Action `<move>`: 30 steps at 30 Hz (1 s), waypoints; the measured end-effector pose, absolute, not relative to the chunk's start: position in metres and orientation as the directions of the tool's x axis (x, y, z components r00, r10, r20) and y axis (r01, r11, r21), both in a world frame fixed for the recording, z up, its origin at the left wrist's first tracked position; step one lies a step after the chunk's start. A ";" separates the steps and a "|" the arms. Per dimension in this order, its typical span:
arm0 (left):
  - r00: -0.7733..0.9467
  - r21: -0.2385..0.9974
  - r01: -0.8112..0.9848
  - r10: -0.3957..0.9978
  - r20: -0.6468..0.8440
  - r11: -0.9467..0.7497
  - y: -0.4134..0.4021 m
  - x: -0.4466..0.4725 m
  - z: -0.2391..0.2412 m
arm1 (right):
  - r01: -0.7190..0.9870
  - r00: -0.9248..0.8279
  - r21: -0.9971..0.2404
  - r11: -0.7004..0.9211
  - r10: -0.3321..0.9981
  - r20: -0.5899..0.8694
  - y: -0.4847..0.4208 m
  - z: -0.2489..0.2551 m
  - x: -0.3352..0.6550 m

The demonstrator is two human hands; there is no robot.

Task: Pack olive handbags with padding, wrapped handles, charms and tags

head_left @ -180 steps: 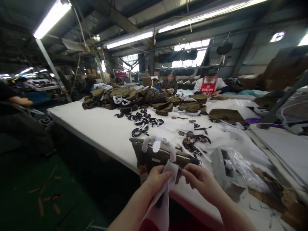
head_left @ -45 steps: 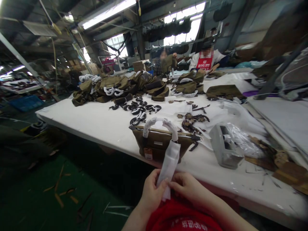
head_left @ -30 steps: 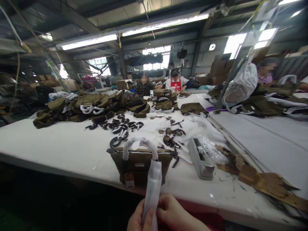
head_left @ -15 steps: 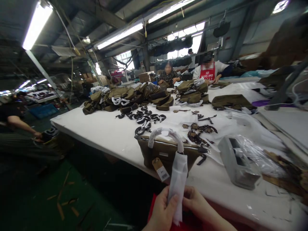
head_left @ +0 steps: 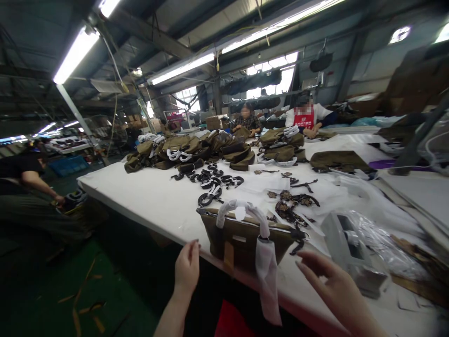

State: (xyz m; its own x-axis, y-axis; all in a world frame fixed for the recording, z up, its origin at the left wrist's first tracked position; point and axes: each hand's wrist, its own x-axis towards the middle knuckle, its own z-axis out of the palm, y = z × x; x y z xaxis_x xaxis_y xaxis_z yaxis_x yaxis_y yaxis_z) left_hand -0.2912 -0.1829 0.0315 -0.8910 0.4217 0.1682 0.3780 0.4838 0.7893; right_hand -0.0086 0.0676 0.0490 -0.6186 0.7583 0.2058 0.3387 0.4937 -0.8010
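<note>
An olive handbag (head_left: 242, 243) stands upright at the near edge of the table, its top handle (head_left: 224, 208) wrapped in white. From the handle's right end a loose white wrapping sheet (head_left: 268, 281) hangs down over the bag's front. A brown paper tag (head_left: 228, 257) hangs on the front too. My left hand (head_left: 187, 269) is left of the bag, apart from it, with its fingers curled together and nothing seen in them. To the bag's right, my right hand (head_left: 326, 281) is open and empty, fingers bent and spread from the thumb, near the dark strap end (head_left: 297, 247).
A grey tape dispenser (head_left: 354, 255) stands at right beside clear plastic. Dark coiled straps (head_left: 210, 180) and brown charms (head_left: 289, 206) lie behind the bag. Piles of olive bags (head_left: 189, 150) fill the far side, where two people sit. Another person (head_left: 31, 187) bends at left.
Both hands have let go of the white wrapping sheet and moved apart, left and right. The sheet now hangs free from the handle, and the tag has turned.
</note>
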 end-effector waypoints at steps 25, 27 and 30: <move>-0.915 0.222 0.397 0.367 0.166 0.890 -0.102 -0.398 -0.058 | 0.297 -0.880 -0.487 0.821 0.433 0.194 0.077 0.128 -0.105; -0.910 0.195 0.405 0.373 0.178 0.893 -0.100 -0.401 -0.062 | 0.349 -0.850 -0.506 0.789 0.493 0.184 0.083 0.126 -0.099; -0.912 0.162 0.394 0.363 0.191 0.905 -0.100 -0.404 -0.064 | 0.402 -0.809 -0.538 0.741 0.562 0.170 0.094 0.128 -0.084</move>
